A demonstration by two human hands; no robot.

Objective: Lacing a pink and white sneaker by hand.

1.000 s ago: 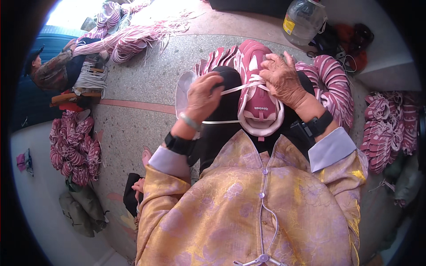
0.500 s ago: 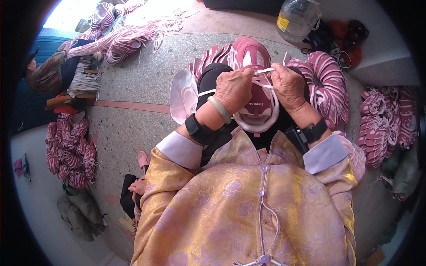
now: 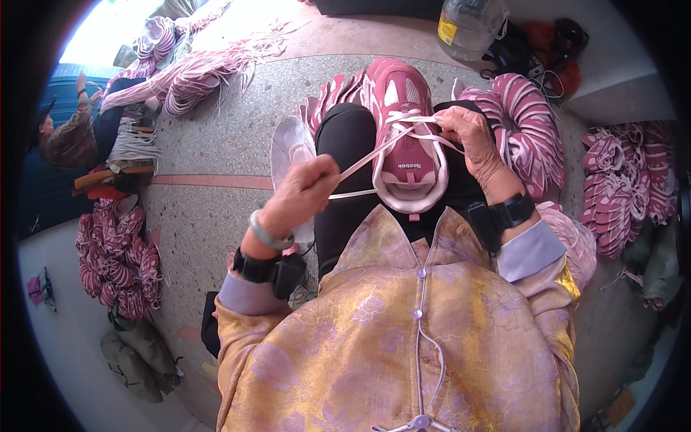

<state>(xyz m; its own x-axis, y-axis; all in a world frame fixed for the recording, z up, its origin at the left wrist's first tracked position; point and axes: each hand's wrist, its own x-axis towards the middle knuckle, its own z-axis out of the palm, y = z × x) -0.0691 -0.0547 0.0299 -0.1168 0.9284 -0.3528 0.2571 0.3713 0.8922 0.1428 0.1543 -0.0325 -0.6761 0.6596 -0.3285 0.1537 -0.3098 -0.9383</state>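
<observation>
A dark pink shoe upper [image 3: 404, 155] with a pale collar rests between my knees, its toe pointing away from me. White shoelace [image 3: 372, 153] runs from its eyelets out to the left, where my left hand [image 3: 306, 189] grips it with closed fingers and draws it taut. Close by the shoe's right side, my right hand [image 3: 466, 137] pinches another stretch of lace near the top eyelets. A second length of lace passes low across my left thigh toward the left hand. Both wrists carry black bands.
Stacked pink uppers [image 3: 529, 137] lie right of my knee, with another bundle [image 3: 612, 191] farther right. More hang at left [image 3: 119, 255]. A pale shoe piece [image 3: 288, 147] sits beside my left knee. A clear plastic jug [image 3: 468, 30] stands beyond; a co-worker [image 3: 68, 137] sits far left.
My left hand has moved from the shoe down and to the left, pulling the lace out straight. My right hand has shifted slightly right and stays by the eyelets.
</observation>
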